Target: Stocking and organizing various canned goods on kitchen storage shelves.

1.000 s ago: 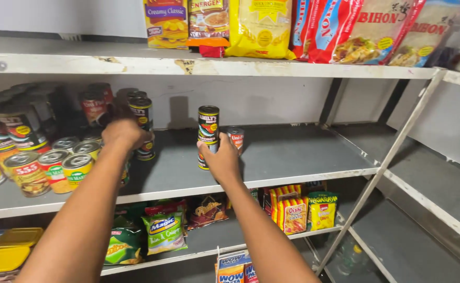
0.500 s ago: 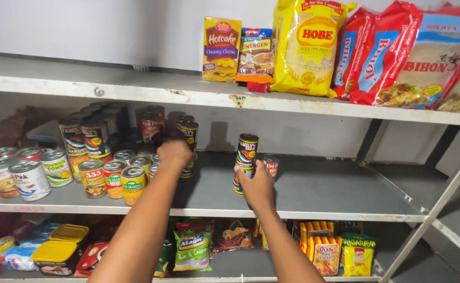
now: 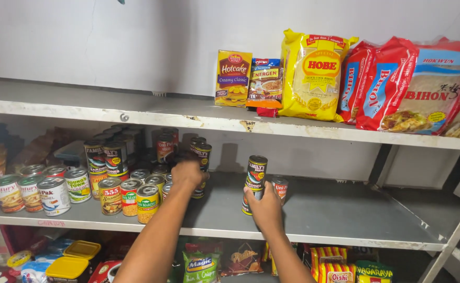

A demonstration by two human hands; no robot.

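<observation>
A grey metal shelf (image 3: 335, 215) runs across the middle of the frame and carries nearly all the tins. At centre stands a stack of two tall dark cans (image 3: 254, 183), one on top of the other, with a short red-labelled tin (image 3: 280, 188) touching its right side. The right hand (image 3: 265, 209), just below centre, is wrapped around the lower can of that stack, fingers curled on its front and side in a firm grasp. Left of centre a second stack of dark cans (image 3: 203, 165) stands a little further back; the left hand (image 3: 189, 175) is closed against it with knuckles toward the camera, but its fingers are hidden, so whether it truly grips the cans I cannot tell.

Further left, a crowd of short tins (image 3: 130, 196) with yellow, red and green labels fills the front of the shelf, and taller dark cans (image 3: 113, 157) stand behind them. At the far left edge sit more squat tins with pale labels (image 3: 31, 193).

The upper shelf (image 3: 83, 107) in the top half holds a yellow boxed cake mix (image 3: 233, 78), a small sachet (image 3: 264, 83), a big yellow noodle bag (image 3: 314, 73) and red noodle bags (image 3: 408, 86) toward the upper right. Along the bottom edge, the lowest shelf shows snack packets (image 3: 201, 264) and a yellow-lidded tub (image 3: 68, 267)
</observation>
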